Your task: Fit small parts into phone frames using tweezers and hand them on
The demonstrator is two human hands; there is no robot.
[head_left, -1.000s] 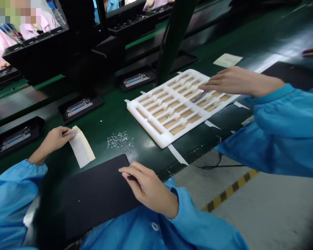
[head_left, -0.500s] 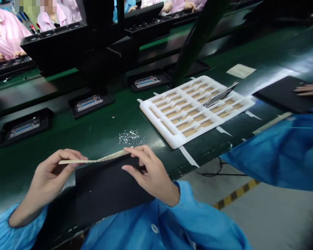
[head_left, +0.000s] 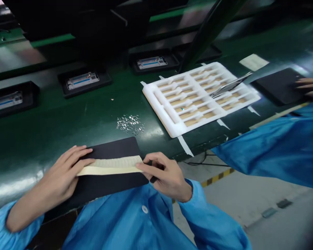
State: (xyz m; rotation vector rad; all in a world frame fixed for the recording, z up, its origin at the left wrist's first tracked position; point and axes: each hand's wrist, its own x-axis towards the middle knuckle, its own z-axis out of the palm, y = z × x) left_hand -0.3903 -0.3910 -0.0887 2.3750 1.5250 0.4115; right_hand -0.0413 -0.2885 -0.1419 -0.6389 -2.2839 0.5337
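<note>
A paper strip (head_left: 109,166) lies across the black mat (head_left: 114,147) — thin, light and floppy, so best held by its ends. The left hand (head_left: 59,170) is open, lying flat on one end; the right hand (head_left: 167,175) curls closed around a small dark tool (head_left: 153,179), pinching the other end.

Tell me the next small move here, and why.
Probably press the strip flat onto the mat. It lies across the mat with the left hand at one end and the right hand at the other, and the right hand also grips a dark tool, so steadying the strip seems the sensible step.
</note>
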